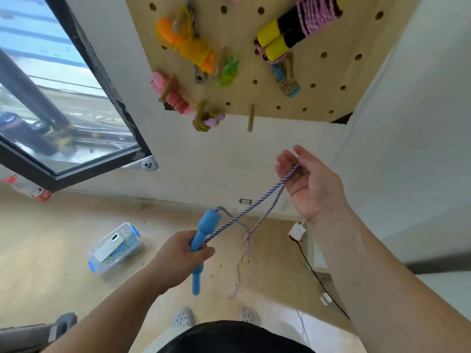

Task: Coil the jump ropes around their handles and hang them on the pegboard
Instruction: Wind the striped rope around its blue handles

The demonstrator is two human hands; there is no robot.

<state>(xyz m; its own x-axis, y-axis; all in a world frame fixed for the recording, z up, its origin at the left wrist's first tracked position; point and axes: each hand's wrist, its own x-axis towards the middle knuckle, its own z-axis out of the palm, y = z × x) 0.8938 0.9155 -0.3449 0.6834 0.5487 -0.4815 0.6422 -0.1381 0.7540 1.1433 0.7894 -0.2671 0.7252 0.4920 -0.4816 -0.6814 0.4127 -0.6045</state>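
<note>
My left hand [182, 254] grips the two blue handles [202, 234] of a jump rope, held together and nearly upright. Its blue-and-white twisted rope [251, 206] runs up to the right as a doubled strand. My right hand [304, 184], palm up, pinches the fold of that rope between thumb and fingers. Thin frayed strands hang from the rope below the handles. Above, the wooden pegboard [328, 80] carries several coiled ropes: orange [193, 48], pink [173, 95], green [228, 71], yellow-and-black with purple rope [293, 29]. A bare wooden peg [251, 118] sticks out at the board's lower edge.
A clear plastic box [114, 247] with blue clips sits on the wooden floor to the left, a white device on its lid. A plastic bottle [29, 188] lies below the window [58, 103]. A black cable [318, 276] and white plug trail along the right wall.
</note>
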